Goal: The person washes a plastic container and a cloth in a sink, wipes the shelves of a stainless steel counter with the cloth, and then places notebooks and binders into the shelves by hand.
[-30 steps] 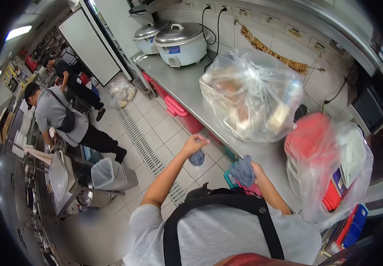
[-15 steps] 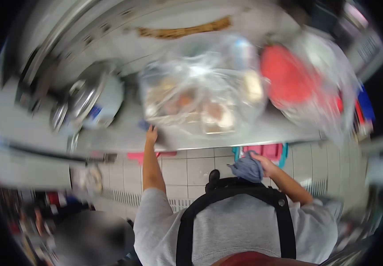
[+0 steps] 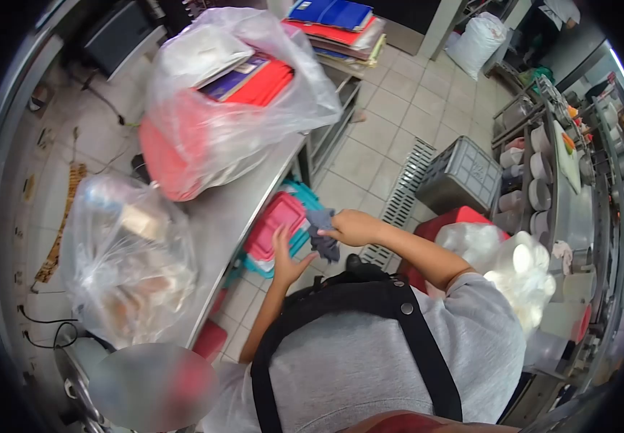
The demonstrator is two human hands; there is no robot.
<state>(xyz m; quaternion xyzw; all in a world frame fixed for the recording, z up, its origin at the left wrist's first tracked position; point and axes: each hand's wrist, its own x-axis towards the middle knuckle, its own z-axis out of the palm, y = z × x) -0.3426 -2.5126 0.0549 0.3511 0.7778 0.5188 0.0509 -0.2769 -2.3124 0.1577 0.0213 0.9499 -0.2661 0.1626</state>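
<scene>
A crumpled grey-blue cloth (image 3: 322, 235) hangs from my right hand (image 3: 351, 229), whose fingers are closed on it. My left hand (image 3: 288, 261) is close by on the left, fingers spread, holding nothing. Below both hands, a pink lid (image 3: 277, 224) and a teal container (image 3: 302, 195) show beside the steel counter (image 3: 243, 184). On the counter lie a clear plastic bag (image 3: 135, 252) of packed items and a larger clear bag (image 3: 240, 123) with red and purple things inside.
Folders (image 3: 333, 16) are stacked beyond the counter's far end. A grey crate (image 3: 463, 173) stands by the floor drain (image 3: 407, 195). To the right are a bag of white containers (image 3: 521, 270) and shelves of bowls (image 3: 540, 166). Another person (image 3: 561, 13) is at the far upper right.
My view has swung to the right along the counter. My left hand has come away from the counter edge and is now near the cloth, which stays in my right hand.
</scene>
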